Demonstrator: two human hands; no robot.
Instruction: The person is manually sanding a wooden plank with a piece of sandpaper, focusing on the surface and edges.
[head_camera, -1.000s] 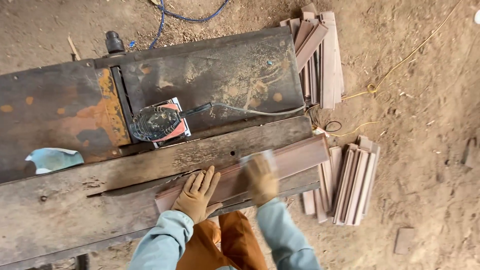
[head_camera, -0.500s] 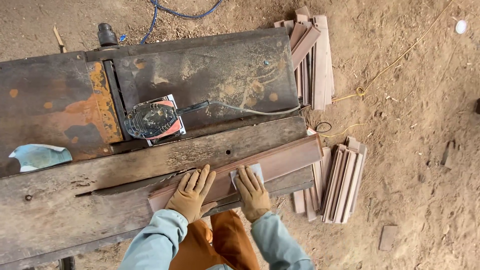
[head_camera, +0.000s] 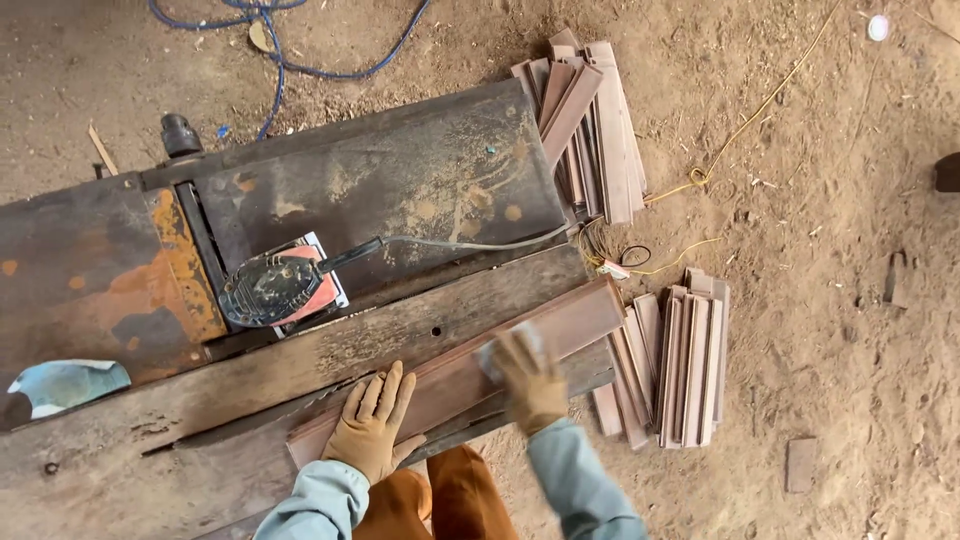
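A long reddish-brown wooden board (head_camera: 580, 318) lies on a worn plank bench (head_camera: 200, 400). My left hand (head_camera: 370, 425), in a tan glove, lies flat on the board's near end with fingers spread. My right hand (head_camera: 528, 380), also gloved and blurred by motion, presses a pale sheet of sandpaper (head_camera: 500, 350) against the middle of the board.
An electric sander (head_camera: 275, 287) with its cord rests on the rusty metal machine table (head_camera: 400, 180) behind the bench. Stacks of wooden slats (head_camera: 590, 130) lie on the dirt floor at the back, and more slats (head_camera: 680, 360) at the right. Blue hose (head_camera: 270, 40) and yellow cord (head_camera: 720, 150) trail nearby.
My right hand has slid with the sandpaper rightwards along the board after moving back towards me. My left hand stays planted. The view has shifted slightly.
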